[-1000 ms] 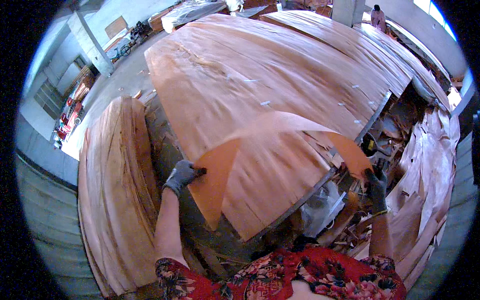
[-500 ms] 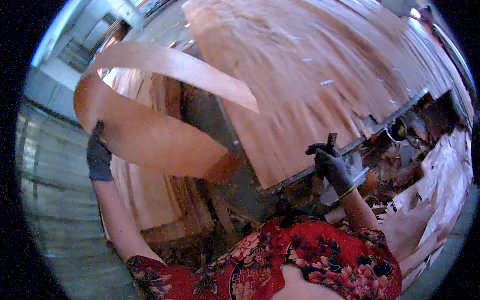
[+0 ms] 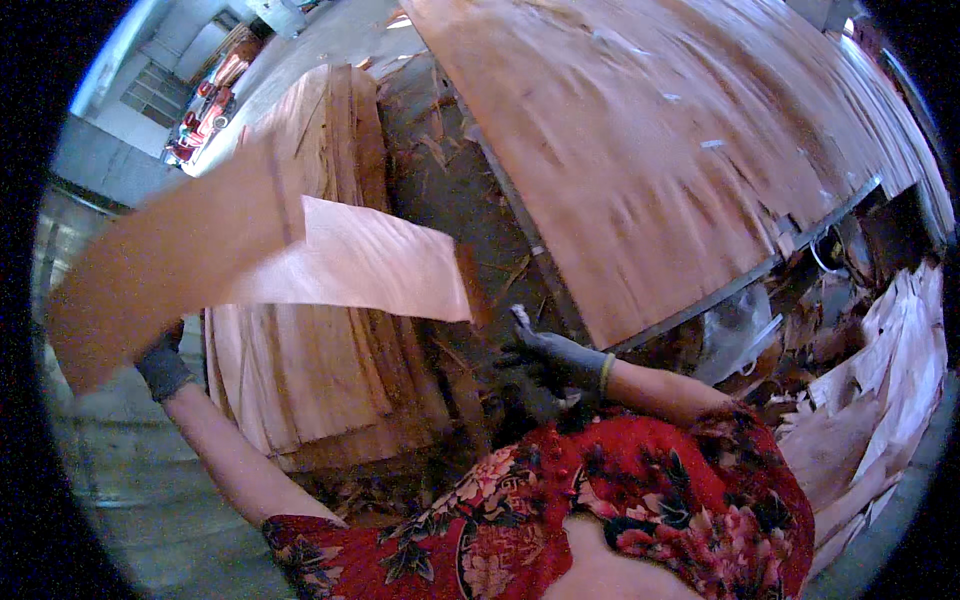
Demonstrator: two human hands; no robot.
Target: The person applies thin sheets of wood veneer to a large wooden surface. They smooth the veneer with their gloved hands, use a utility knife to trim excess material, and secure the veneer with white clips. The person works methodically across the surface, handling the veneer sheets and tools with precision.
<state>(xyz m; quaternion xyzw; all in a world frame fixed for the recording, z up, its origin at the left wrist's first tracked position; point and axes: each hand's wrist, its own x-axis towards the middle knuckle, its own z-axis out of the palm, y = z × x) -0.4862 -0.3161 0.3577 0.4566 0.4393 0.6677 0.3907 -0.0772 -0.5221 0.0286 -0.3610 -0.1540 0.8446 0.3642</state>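
Observation:
My left hand [image 3: 166, 368], in a dark grey glove, is shut on a long, thin sheet of wood veneer [image 3: 365, 258]. The sheet bends in the air: its brown side, blurred by motion, rises over the hand, and its pale end reaches toward the middle. Below it lies a stack of veneer sheets [image 3: 300, 385]. My right hand [image 3: 568, 362], also gloved, is extended to the left with its fingers apart, near the corner of a broad veneer-covered table [image 3: 640, 200]. It is apart from the sheet's pale end. The left fingertips are hidden behind the veneer.
Torn veneer scraps [image 3: 850, 400] and clear plastic film [image 3: 735, 325] crowd the space below the table's near edge. Between stack and table runs a dark floor gap [image 3: 425, 150] strewn with slivers. Red machinery [image 3: 205, 115] stands far left.
My left hand has moved down and left, swinging the veneer from a curled loop to a flatter bend over the stack. My right hand has come left and down, off the table's near edge.

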